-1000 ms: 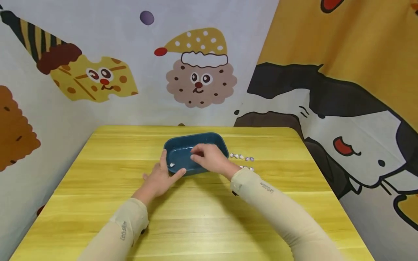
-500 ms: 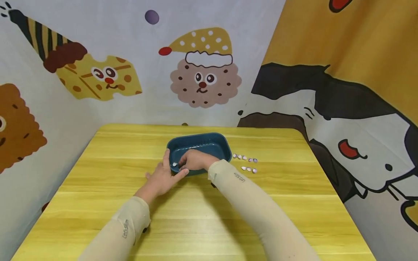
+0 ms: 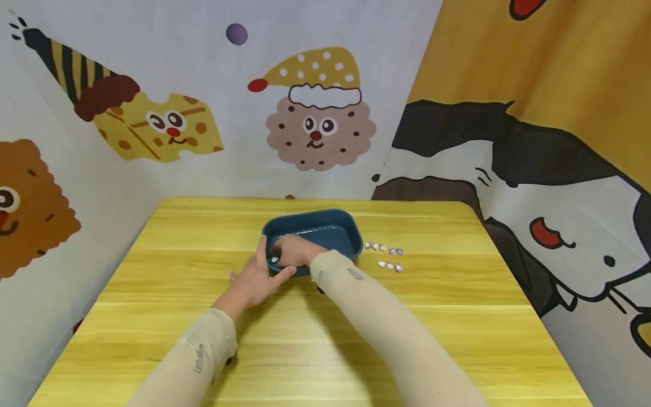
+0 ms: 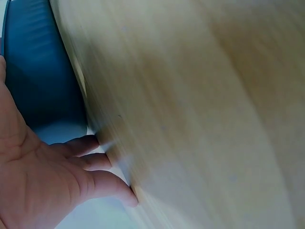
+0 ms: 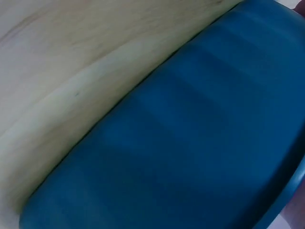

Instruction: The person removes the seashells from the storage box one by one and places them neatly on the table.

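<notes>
A dark blue rectangular tray stands toward the back of the table. My left hand lies at its near left corner, thumb and index finger spread along the rim. In the left wrist view, other fingers reach straight beside the blue outer wall. My right hand is down inside the tray's left end with its fingers bent. Close to its fingertips lies a small white piece. The right fingertips are mostly hidden, and I cannot tell whether they pinch something. The right wrist view is filled by the tray's outer wall.
Right of the tray, on the yellow wood-grain table, several small white-and-purple pieces form a row. Nearer the front lie three similar pieces. A cartoon-printed cloth hangs behind the table.
My right hand has moved left and down, from over the tray's middle to its left end beside the white piece. The left hand keeps its place at the corner.
</notes>
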Demonstrator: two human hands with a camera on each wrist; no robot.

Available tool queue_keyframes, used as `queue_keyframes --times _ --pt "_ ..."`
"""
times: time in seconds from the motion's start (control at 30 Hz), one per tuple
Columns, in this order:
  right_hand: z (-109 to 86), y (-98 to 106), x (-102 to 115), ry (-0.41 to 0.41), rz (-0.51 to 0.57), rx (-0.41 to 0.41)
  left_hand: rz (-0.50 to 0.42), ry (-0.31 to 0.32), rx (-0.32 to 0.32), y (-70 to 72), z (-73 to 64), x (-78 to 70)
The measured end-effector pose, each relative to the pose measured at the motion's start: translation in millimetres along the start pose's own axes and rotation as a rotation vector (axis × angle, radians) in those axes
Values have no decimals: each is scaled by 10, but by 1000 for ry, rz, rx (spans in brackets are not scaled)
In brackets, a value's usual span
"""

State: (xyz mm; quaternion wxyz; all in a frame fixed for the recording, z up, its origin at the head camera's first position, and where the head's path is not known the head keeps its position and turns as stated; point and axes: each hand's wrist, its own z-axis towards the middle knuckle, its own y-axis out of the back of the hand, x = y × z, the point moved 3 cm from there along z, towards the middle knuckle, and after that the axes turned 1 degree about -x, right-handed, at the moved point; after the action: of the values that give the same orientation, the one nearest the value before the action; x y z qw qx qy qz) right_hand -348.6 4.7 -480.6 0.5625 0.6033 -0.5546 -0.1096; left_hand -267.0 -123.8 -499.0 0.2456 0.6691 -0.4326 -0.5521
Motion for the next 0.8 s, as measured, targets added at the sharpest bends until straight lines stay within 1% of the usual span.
queue_keyframes --times 0.13,0.3,0.43,0.47,0.53,0.63,0.73,0.8 --pt "30 1 15 26 -7 -15 4 3 -2 -20 17 -9" --pt "47 -10 10 19 20 -15 14 2 -15 -19 20 -10" --pt "62 -21 9 5 -39 -8 10 -12 -24 -14 4 -20" --pt "81 -36 -5 5 -73 -22 10 -16 -26 -13 1 -21" --pt "53 -29 9 5 -116 -41 7 -19 -27 -13 -2 -21" --pt "1 -22 12 7 -164 -94 8 -15 -21 -17 -1 -20" --pt "-58 -3 1 14 -168 -145 6 -13 -15 -19 0 -19" --pt "-71 4 -24 34 -141 -176 4 -14 -13 -18 -4 -19"
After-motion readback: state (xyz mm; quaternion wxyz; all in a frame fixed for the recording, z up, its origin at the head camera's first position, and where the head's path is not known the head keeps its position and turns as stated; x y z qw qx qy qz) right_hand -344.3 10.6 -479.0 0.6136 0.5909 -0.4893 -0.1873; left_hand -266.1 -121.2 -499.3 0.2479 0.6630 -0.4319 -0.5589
